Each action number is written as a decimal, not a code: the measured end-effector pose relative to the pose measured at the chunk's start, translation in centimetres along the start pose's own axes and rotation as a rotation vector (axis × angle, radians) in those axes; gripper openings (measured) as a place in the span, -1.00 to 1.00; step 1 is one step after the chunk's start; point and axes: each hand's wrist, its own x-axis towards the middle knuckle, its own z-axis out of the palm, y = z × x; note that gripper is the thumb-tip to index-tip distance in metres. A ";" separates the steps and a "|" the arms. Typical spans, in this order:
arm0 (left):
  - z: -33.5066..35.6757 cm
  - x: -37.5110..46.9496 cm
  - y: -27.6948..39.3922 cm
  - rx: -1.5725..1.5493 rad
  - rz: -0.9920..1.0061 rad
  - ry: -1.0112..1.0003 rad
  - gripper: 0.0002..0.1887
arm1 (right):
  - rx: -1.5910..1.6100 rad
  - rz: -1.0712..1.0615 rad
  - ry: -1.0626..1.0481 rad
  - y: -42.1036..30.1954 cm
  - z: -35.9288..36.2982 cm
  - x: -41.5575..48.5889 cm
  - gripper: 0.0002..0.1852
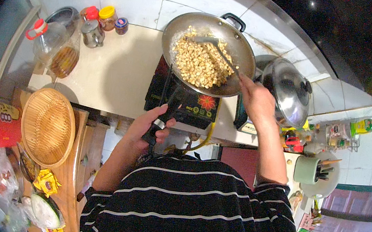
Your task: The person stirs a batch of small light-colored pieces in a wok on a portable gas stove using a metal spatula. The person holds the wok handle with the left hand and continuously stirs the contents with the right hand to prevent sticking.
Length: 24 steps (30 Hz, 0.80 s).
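Observation:
My left hand (149,125) is wrapped around the long black handle (173,102) of a wok (246,62). Small golden-brown chunks of food (196,66) fill the middle of the wok; I cannot tell exactly what they are. In my right hand (258,99) is a spatula (227,59), its blade in among the chunks at the far side. Beneath the wok is a black cooktop (189,114) with a red flower printed on it. Whether the wok rests on it or is lifted a little, I cannot tell.
A pot with a domed steel lid (287,94) stands right of the wok. Left on the counter (119,89) are a large oil bottle (63,54), a metal pitcher (92,35) and several jars. A woven basket (49,126) sits on the wooden table. A yellow hose (210,135) hangs below the counter.

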 end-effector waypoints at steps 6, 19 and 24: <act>-0.3 0.3 0.1 0.013 -0.017 -0.025 -0.61 | 0.000 -0.060 -0.081 -0.3 1.0 0.8 -0.70; 0.0 0.2 0.3 0.059 -0.021 0.016 -0.60 | 0.690 0.219 -0.102 7.8 -0.4 -2.0 -0.66; -0.1 0.1 0.2 0.042 -0.026 0.061 -0.60 | 0.325 0.107 -0.080 10.4 -3.2 -0.8 -0.63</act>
